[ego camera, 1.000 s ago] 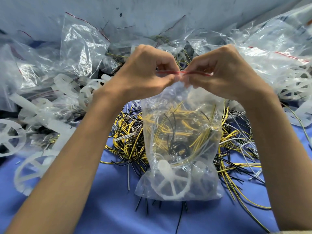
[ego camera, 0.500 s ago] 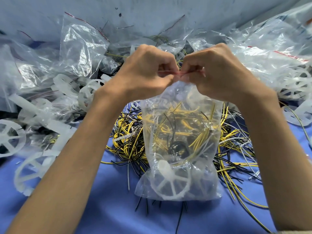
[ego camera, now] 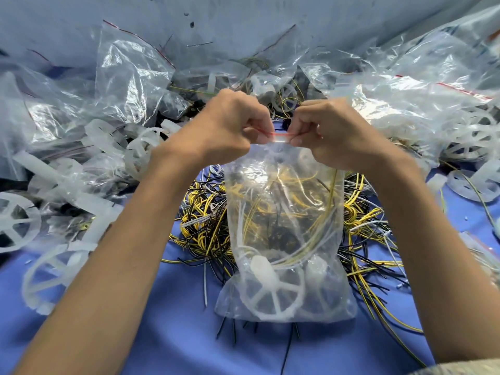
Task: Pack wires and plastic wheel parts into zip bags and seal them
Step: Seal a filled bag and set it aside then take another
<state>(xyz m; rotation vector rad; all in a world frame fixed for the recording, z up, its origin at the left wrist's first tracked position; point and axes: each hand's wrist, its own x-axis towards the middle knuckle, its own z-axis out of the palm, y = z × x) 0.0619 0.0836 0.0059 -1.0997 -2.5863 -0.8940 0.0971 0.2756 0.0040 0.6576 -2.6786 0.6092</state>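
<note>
A clear zip bag (ego camera: pixel 284 212) is held upright in the centre of the frame, its bottom resting on the blue table (ego camera: pixel 176 334). Its top edge, marked by a red zip strip (ego camera: pixel 280 135), is pinched from both sides: the left hand (ego camera: pixel 221 128) grips the left end and the right hand (ego camera: pixel 332 133) grips the right end. The fingers (ego camera: pixel 257 125) of both hands are curled tightly round the strip, and only a short stretch of it is seen between them. Whether the strip is fully pressed closed cannot be told.

Inside the bag, yellow, black and white wires (ego camera: pixel 273 196) are seen in the upper and middle part, and a white plastic wheel (ego camera: pixel 273 296) lies at the bottom.

Behind and beside the bag, a tangled heap of loose wires (ego camera: pixel 203 215) is spread over the table. Crumpled clear bags (ego camera: pixel 130 74) are piled in the upper left of the frame, and more bags (ego camera: pixel 419 104) in the upper right. Loose wheels (ego camera: pixel 16 220) are scattered along the left edge, and another one (ego camera: pixel 470 185) lies at the right edge.
</note>
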